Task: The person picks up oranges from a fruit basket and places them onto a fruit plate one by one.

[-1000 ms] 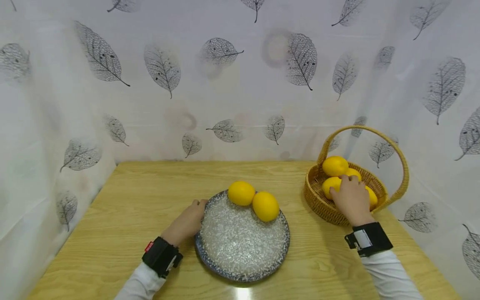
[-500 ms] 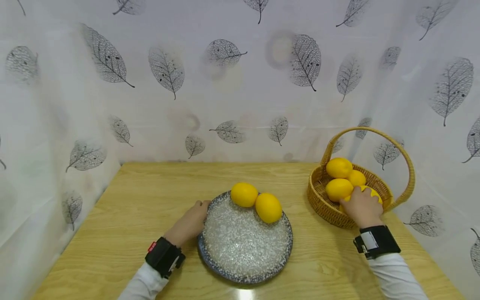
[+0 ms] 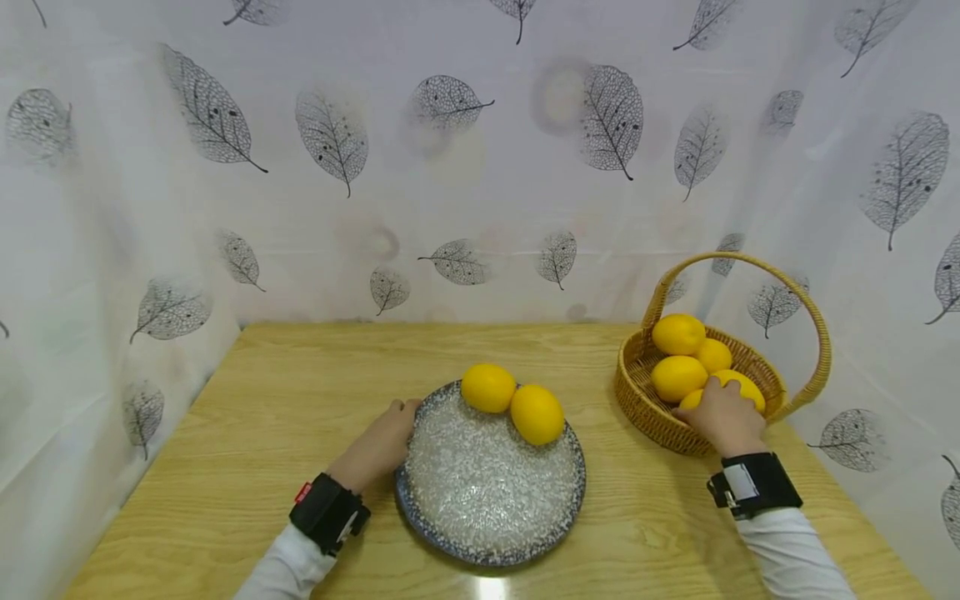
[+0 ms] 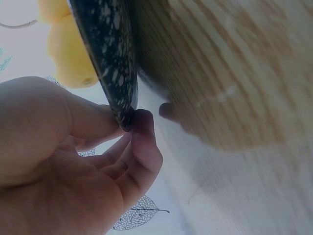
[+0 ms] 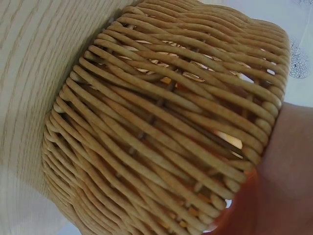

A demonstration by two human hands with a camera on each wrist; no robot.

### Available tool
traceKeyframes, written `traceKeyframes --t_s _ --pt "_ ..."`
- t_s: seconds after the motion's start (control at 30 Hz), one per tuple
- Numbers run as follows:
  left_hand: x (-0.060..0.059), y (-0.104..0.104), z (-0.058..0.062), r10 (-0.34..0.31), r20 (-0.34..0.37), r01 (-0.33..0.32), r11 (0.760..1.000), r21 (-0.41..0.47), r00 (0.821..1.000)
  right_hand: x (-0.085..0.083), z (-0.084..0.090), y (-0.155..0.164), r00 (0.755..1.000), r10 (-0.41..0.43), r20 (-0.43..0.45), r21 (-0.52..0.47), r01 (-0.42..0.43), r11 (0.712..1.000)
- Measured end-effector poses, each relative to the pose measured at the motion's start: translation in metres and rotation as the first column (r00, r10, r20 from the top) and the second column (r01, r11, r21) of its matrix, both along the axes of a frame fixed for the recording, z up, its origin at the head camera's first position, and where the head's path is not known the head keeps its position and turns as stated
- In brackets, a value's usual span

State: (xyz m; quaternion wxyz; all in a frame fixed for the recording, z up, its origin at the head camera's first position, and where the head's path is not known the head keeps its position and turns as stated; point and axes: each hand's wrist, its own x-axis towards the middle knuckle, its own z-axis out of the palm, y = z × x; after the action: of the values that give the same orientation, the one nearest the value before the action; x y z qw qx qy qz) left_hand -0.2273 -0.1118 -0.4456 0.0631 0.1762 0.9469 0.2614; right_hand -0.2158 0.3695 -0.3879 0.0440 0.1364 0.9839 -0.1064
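My left hand [image 3: 378, 442] pinches the left rim of a round speckled plate [image 3: 487, 500]. The left wrist view shows thumb and fingers on either face of the plate's dark edge [image 4: 115, 63]. Two yellow lemons, a left lemon [image 3: 487, 388] and a right lemon [image 3: 537, 415], lie side by side on the plate's far part. At the right, my right hand [image 3: 726, 417] reaches over the near rim of a wicker basket [image 3: 652, 425] and grips a lemon [image 3: 691, 399] at its front. The right wrist view has the woven wall [image 5: 161, 112] hiding most of the hand.
Several other lemons sit in the basket, among them one at the back [image 3: 678, 334] and one in the middle [image 3: 678, 378]. A tall hooped handle [image 3: 813, 333] arches over it. Behind the wooden table [image 3: 315, 367] hangs a leaf-print curtain [image 3: 480, 183].
My right hand has shifted from the middle lemons toward the basket's near right side and closed on a lemon there. The left hand keeps its hold on the plate.
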Motion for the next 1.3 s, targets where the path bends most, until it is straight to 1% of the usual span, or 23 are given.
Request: traceKeyframes --t_s 0.27,0.53,0.7,0.87,0.97,1.03,1.2,1.3 --pt "0.001 0.0 0.002 -0.015 -0.022 0.016 0.999 0.029 1.0 0.002 0.001 -0.003 0.999 -0.019 -0.034 -0.014 0.018 1.0" --pt "0.001 0.0 0.0 -0.009 -0.013 0.01 1.0 0.017 1.0 0.003 -0.003 -0.004 0.998 -0.023 -0.056 -0.011 0.022 1.0" --pt "0.001 0.0 0.0 -0.012 -0.026 0.012 1.0 0.013 1.0 0.003 -0.005 -0.005 0.997 -0.029 -0.077 -0.008 0.029 1.0" --pt "0.003 0.0 0.002 -0.021 -0.045 0.022 1.0 0.021 0.999 0.003 -0.006 -0.005 0.993 -0.037 -0.108 0.001 0.037 0.999" --pt "0.003 0.0 0.003 -0.023 -0.04 0.024 1.0 0.019 0.999 0.004 -0.008 -0.006 0.989 -0.033 -0.144 0.009 0.035 0.999" --pt "0.003 0.0 0.003 -0.017 -0.021 0.017 1.0 0.014 1.0 0.004 -0.011 -0.007 0.984 -0.027 -0.178 0.017 0.03 0.999" --pt "0.001 0.001 0.004 -0.011 -0.013 0.011 1.0 0.006 1.0 0.005 -0.014 -0.009 0.961 -0.015 -0.277 0.052 0.031 0.998" --pt "0.002 0.0 0.005 -0.012 -0.013 0.012 1.0 0.006 1.0 0.005 -0.014 -0.01 0.95 -0.014 -0.312 0.068 0.037 0.997"
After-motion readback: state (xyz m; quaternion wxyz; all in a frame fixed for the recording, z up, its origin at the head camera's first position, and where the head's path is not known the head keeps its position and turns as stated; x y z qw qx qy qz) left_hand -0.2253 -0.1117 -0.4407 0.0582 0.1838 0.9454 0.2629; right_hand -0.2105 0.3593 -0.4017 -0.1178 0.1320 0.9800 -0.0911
